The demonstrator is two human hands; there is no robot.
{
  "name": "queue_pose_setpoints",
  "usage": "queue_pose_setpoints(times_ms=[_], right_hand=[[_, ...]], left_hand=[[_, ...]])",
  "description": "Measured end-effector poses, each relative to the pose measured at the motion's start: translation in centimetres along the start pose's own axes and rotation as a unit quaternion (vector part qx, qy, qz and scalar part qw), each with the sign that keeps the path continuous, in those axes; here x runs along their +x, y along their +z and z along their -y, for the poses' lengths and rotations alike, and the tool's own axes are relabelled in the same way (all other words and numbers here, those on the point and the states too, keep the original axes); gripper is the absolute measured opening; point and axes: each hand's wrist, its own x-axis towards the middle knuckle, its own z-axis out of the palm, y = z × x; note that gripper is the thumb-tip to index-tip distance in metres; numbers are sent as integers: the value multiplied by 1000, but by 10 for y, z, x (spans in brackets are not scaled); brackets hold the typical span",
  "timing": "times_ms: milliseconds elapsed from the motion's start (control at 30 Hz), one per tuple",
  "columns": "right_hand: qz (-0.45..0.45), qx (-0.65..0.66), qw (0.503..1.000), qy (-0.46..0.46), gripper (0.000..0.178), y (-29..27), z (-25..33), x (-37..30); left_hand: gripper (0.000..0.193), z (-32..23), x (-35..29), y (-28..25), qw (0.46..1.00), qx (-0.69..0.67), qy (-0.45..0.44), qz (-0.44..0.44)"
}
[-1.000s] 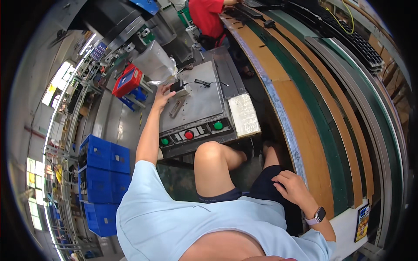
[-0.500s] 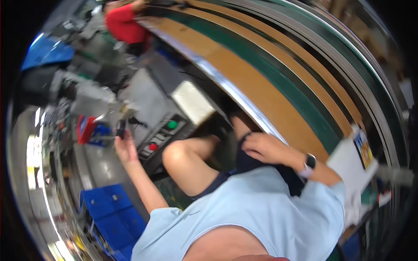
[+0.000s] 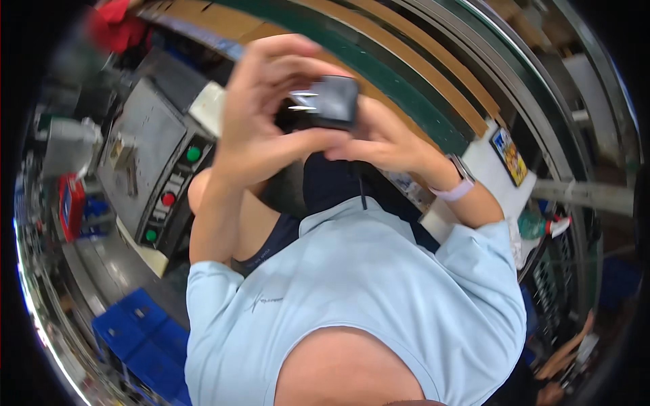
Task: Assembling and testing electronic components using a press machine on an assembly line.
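Glossy black block (image 3: 338, 101), held between the left hand (image 3: 252, 118) and the right hand (image 3: 389, 139) (both slightly blurred), could slip down if either grip loosens on its smooth-looking faces.

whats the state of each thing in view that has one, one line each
Black device, held up, blurred
Left hand, closed on the device's left side
Right hand, at the device's right side, grip partly hidden
Watch, strapped on the right wrist
Red button, pressed or not unclear
Green button, likewise unclear
Metal plate, small items on it
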Motion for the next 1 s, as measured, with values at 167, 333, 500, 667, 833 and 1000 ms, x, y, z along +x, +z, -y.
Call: queue_pose_setpoints(times_ms=[167, 333, 500, 667, 833, 1000], right_hand=[[-23, -15, 999, -32, 53, -11, -6, -14], [-36, -3, 999, -8, 60, -11, -8, 10], [-20, -16, 1000, 6, 73, -29, -22, 35], [-52, -137, 989, 8, 60, -48, -20, 58], [-215, -393, 889, -94, 35, -116, 39, 120], [-246, -720, 647, -38, 46, -234, 72, 115]], left_hand=[[70, 15, -3, 11, 997, -14, 71, 11], [70, 25, -6, -8, 992, 27, 122, -3], [68, 48, -7, -17, 993, 16, 112, -44], [63, 70, -6, -28, 983, 74, 92, -140], [45, 97, -18, -39, 952, 237, 21, -194], [33, 96, -22, -33, 935, 348, -53, -47]])
